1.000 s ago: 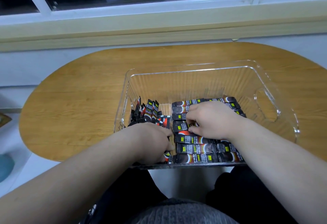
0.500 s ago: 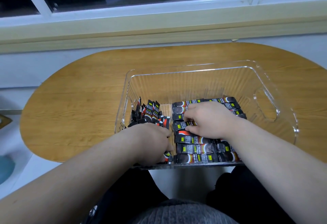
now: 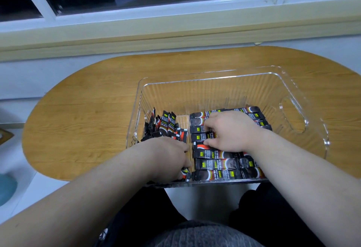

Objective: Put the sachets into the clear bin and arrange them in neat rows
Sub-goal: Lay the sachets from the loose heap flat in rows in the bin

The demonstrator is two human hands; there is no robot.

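Sachets (image 3: 214, 165), likely light, slick and floppy, lie in rows in the clear bin (image 3: 195, 94) beneath the right grip (image 3: 232, 131), which pinches one. Left grip (image 3: 166, 159) beside it: hold hidden. Best pinched mid-length.

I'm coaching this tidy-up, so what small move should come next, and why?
Probably the left hand should draw one sachet out of the jumbled pile on the left side of the clear bin and lay it next to the flat rows. The right hand rests on those rows, which lie neat, while the pile stands tilted and unsorted.
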